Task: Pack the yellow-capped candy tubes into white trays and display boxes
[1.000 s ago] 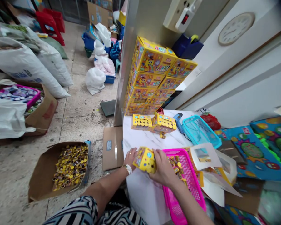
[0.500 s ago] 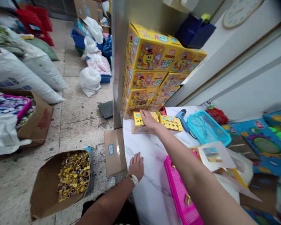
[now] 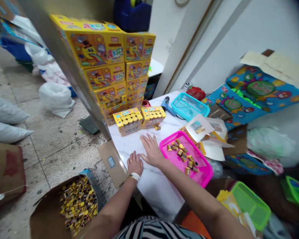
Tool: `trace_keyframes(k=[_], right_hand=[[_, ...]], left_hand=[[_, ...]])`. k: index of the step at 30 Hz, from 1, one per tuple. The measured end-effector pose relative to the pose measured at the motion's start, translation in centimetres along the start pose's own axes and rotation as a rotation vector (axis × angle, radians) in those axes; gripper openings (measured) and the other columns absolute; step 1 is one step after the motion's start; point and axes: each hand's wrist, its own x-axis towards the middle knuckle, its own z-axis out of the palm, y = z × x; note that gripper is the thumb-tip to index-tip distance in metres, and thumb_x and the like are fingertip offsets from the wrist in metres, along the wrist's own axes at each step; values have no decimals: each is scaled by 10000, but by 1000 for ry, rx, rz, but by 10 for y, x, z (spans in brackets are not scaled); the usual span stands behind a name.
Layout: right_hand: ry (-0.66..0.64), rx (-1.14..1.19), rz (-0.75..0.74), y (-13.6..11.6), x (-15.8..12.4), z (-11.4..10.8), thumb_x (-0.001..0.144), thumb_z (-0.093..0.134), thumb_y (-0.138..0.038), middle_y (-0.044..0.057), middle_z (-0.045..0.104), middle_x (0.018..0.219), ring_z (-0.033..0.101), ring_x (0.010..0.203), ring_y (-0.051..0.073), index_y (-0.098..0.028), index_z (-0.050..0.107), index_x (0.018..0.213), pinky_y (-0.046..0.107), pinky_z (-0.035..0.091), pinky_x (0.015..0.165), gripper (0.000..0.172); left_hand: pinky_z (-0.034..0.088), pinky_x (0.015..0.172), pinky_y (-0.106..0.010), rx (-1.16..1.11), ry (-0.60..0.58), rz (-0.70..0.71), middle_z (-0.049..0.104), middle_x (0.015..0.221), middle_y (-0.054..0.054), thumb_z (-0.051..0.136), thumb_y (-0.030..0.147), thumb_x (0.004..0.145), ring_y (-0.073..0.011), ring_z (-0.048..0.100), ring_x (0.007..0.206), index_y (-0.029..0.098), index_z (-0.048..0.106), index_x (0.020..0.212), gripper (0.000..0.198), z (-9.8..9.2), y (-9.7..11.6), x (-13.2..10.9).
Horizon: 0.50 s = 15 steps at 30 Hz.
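Note:
My left hand (image 3: 135, 164) lies on the white marbled tabletop (image 3: 159, 189) near its left edge, fingers stretched and holding nothing. Just right of it, my right hand (image 3: 151, 150) is spread open over the table, a little blurred, also with nothing in it. Beyond my hands stand two small yellow display boxes side by side, the left box (image 3: 128, 122) and the right box (image 3: 153, 116), both showing rows of yellow-capped little tubs. One or two loose tubs (image 3: 157, 127) lie in front of the right box. A pink basket (image 3: 161, 146) beside my right hand holds several more tubs.
Stacked yellow cartons (image 3: 104, 49) rise at the back, a blue tape dispenser (image 3: 132, 16) on top. A blue heat-gun-like tool (image 3: 167, 105) and turquoise basket (image 3: 189, 114) sit behind the pink basket. A floor carton (image 3: 43, 212) of tubs stands at left.
My right hand has come off the left display box and moved back towards me, beside my left hand. The view has swung right, bringing the whole pink basket into sight.

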Motion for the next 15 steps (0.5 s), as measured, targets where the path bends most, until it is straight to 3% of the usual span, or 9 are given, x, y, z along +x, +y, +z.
trace_keyframes(k=[2, 5, 8, 11, 13, 15], right_hand=[[-11, -9, 108, 12, -94, 5, 852, 571, -261, 159, 360, 1575, 142, 1518, 333, -130, 361, 1511, 617, 126, 1210, 704], [118, -15, 381, 37, -230, 5, 873, 534, -235, 158, 444, 1503, 280, 1468, 334, -179, 488, 1419, 648, 247, 1166, 551], [307, 35, 734, 65, -334, 1, 889, 533, -359, 172, 543, 1370, 458, 1336, 326, -180, 551, 1333, 591, 363, 1123, 479], [441, 194, 1103, 93, -387, 0, 833, 555, -537, 209, 592, 1278, 574, 1181, 339, -127, 503, 1363, 542, 454, 1046, 672], [505, 362, 1286, 113, -393, 2, 767, 590, -599, 231, 591, 1283, 630, 1095, 336, -90, 418, 1425, 500, 512, 972, 849], [549, 551, 1351, 132, -379, 5, 727, 618, -594, 222, 628, 1235, 679, 1001, 315, -84, 371, 1451, 448, 558, 884, 919]], left_hand=[[325, 1108, -522, -18, 0, -12, 452, 1519, -178, 457, 259, 925, -350, 398, 1387, 134, 602, 1297, 418, -2, 1, 0], [312, 1115, -536, -38, -11, -24, 451, 1517, -172, 490, 332, 922, -356, 377, 1393, 145, 611, 1266, 410, -9, 3, 1], [238, 1157, -561, -136, -41, -135, 425, 1522, -185, 548, 381, 894, -365, 319, 1425, 131, 595, 1250, 438, -18, 18, 11], [231, 1125, -635, -190, -42, -291, 434, 1461, -281, 424, 382, 954, -401, 334, 1408, 60, 569, 1230, 448, -16, 61, 26], [340, 1075, -588, -209, -72, -280, 545, 1322, -298, 342, 393, 985, -377, 465, 1318, 47, 575, 1204, 471, -3, 102, 29], [437, 1023, -458, -266, -131, -200, 633, 1222, -237, 448, 426, 951, -309, 577, 1205, 92, 576, 1206, 440, 16, 142, 25]])
